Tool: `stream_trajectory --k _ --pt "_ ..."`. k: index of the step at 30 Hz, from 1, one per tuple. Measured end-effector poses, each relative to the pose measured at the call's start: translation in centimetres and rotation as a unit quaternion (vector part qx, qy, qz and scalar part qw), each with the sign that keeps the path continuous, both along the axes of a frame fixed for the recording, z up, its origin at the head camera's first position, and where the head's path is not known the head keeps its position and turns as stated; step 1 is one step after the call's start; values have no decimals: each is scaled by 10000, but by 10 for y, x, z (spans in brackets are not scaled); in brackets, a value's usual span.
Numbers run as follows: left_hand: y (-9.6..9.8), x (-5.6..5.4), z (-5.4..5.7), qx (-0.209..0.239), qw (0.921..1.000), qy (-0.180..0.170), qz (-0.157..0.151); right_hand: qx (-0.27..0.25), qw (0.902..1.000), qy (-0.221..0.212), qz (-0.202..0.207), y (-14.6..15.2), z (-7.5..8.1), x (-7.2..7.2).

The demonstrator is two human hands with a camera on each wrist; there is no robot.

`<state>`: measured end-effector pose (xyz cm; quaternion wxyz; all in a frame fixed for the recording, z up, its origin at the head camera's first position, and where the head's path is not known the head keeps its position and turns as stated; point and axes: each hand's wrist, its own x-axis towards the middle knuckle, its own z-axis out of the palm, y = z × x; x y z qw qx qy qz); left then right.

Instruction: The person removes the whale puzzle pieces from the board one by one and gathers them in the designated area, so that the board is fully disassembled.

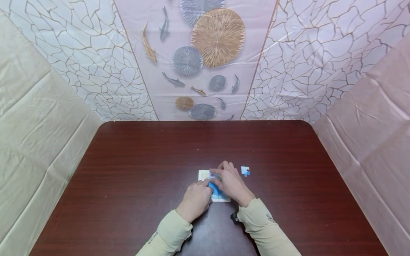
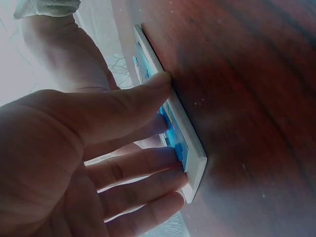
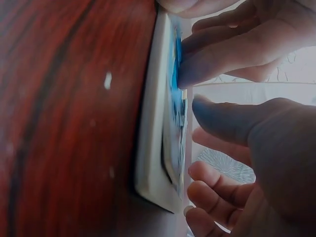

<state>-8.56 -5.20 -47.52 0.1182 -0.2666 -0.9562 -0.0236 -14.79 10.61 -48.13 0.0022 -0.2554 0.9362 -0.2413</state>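
A small jigsaw puzzle in a white frame (image 1: 221, 200) lies on the table, with blue picture pieces (image 1: 215, 189) inside it. My left hand (image 1: 194, 200) holds it at the lower left: the thumb presses the near edge in the left wrist view, and the fingertips rest on the pieces and the side rim. Over the upper right part spreads my right hand (image 1: 233, 182), its thumb and fingers apart and close over the pieces in the right wrist view. It covers much of that side. A loose jigsaw piece (image 1: 245, 171), white and blue, lies right of the right hand.
The dark red-brown wooden table (image 1: 134, 160) extends on all sides of the puzzle. Patterned cloth (image 1: 217, 89) hangs behind its far edge, and plain pale cloth walls (image 1: 362, 135) flank it left and right.
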Motion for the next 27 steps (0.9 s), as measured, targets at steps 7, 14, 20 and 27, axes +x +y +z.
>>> stream_trajectory --k 7,14,20,27 --pt "0 -1 -1 21 10000 -7 10 9 10000 16 90 -1 1 1" --pt "0 -1 1 15 10000 14 5 7 9999 37 126 -2 1 0" --pt "-1 -1 1 20 10000 33 16 -2 9999 69 146 -4 1 -2" --pt "-1 -1 -1 48 9999 129 17 6 9999 35 135 -4 3 -1"
